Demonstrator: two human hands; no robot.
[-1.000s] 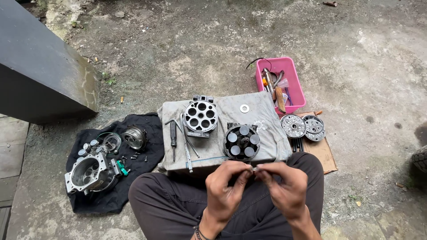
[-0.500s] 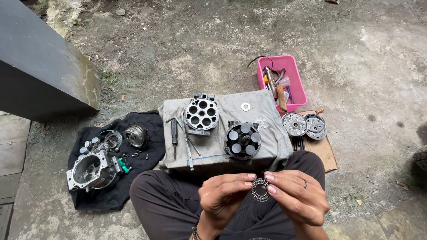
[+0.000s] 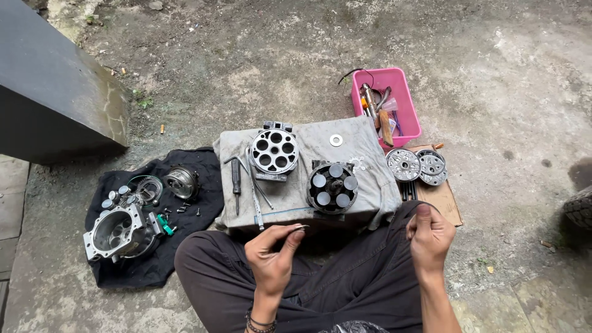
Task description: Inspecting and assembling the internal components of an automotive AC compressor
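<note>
I sit cross-legged on the ground. My left hand (image 3: pixel 273 254) is raised over my lap and pinches a thin round metal ring (image 3: pixel 300 228), seen edge-on, between thumb and fingertips. My right hand (image 3: pixel 428 237) hovers over my right knee with the fingers curled in; whether it holds anything is hidden. Just beyond my hands, a grey cloth (image 3: pixel 361 154) carries a round cylinder block with several holes (image 3: pixel 274 150), a piston assembly (image 3: pixel 332 187) and a small washer (image 3: pixel 336 140).
A screwdriver (image 3: pixel 236 182) and thin rods lie on the grey cloth. On the left, a black cloth (image 3: pixel 154 259) holds a metal housing (image 3: pixel 117 231), a pulley (image 3: pixel 180 182) and small parts. A pink tray (image 3: pixel 407 102) of tools and two round plates (image 3: pixel 404 164) on cardboard (image 3: pixel 447 203) are at the right. A dark slab (image 3: pixel 55 92) stands at the far left.
My hands, which held a small round part together in front of me, have moved apart. The left keeps a thin ring; the right has swung out over my right knee.
</note>
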